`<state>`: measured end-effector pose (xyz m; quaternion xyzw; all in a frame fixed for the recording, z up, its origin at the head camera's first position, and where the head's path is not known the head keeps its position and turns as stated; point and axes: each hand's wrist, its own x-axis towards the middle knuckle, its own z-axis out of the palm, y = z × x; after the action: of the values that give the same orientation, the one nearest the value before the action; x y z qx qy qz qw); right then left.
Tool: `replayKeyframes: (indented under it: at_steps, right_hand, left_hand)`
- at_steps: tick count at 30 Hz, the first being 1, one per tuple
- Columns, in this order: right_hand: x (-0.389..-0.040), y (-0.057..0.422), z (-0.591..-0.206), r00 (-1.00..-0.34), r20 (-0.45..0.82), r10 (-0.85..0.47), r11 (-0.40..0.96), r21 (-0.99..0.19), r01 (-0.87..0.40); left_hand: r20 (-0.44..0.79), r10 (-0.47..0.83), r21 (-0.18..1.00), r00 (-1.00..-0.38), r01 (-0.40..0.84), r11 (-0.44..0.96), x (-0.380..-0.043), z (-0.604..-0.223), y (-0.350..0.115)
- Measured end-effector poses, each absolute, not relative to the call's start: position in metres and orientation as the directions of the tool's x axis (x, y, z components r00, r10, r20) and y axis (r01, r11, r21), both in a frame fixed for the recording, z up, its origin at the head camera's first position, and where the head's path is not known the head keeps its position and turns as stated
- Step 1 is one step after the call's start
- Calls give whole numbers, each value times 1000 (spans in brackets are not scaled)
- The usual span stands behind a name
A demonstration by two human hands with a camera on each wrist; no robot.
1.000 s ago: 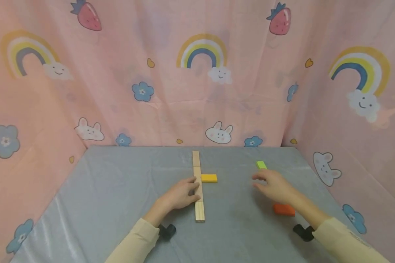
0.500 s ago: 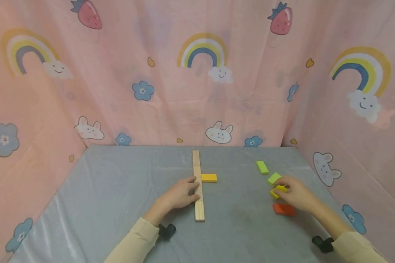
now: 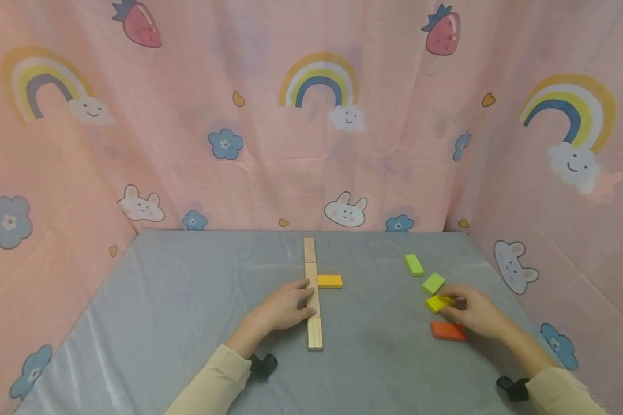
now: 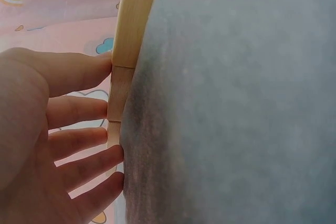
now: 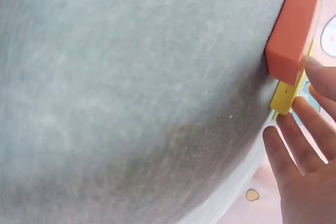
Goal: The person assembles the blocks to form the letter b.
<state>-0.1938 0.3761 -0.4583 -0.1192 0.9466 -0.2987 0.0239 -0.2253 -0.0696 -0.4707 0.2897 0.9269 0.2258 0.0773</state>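
Down the middle of the table runs a line of plain wooden blocks, laid end to end. My left hand comes at this line from its left, spread fingertips resting along it; in the left wrist view the fingers look nearly straight. An orange-yellow block lies crosswise against the line's right side. Over on the right, my right hand pinches the right end of a yellow block between thumb and fingers. The right wrist view has the yellow block partly hidden behind a red-orange block.
Two lime green blocks, one farther back and one nearer, lie beyond the yellow one. The red-orange block sits just in front of it. A grey cloth covers the table; a pink patterned curtain surrounds it.
My right hand has moved right and toward me, from beside the green blocks to the yellow block, uncovering both green ones. The left hand and wooden line have stayed put.
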Motion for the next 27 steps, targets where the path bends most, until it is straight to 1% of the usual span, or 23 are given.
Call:
replayKeyframes:
  at_steps: [3, 10, 13, 16, 27]
  right_hand:
    - [-193, 377, -460, -974, 37, -223, 801, -562, -205]
    - [-195, 382, -463, -986, 0, -164, 816, -562, -136]
    - [-196, 384, -464, -987, -7, -158, 826, -549, -128]
    - [-197, 385, -464, -988, -8, -156, 834, -536, -127]
    - [-195, 376, -457, -977, 2, -215, 851, -491, -188]
  left_hand:
    - [-10, 575, 472, -818, 503, 724, -225, -471, -70]
    - [-7, 579, 471, -815, 508, 721, -225, -471, -71]
    - [-5, 580, 466, -815, 511, 722, -225, -471, -70]
    - [-4, 580, 463, -815, 513, 723, -225, -472, -70]
    - [-3, 575, 475, -818, 504, 721, -226, -474, -69]
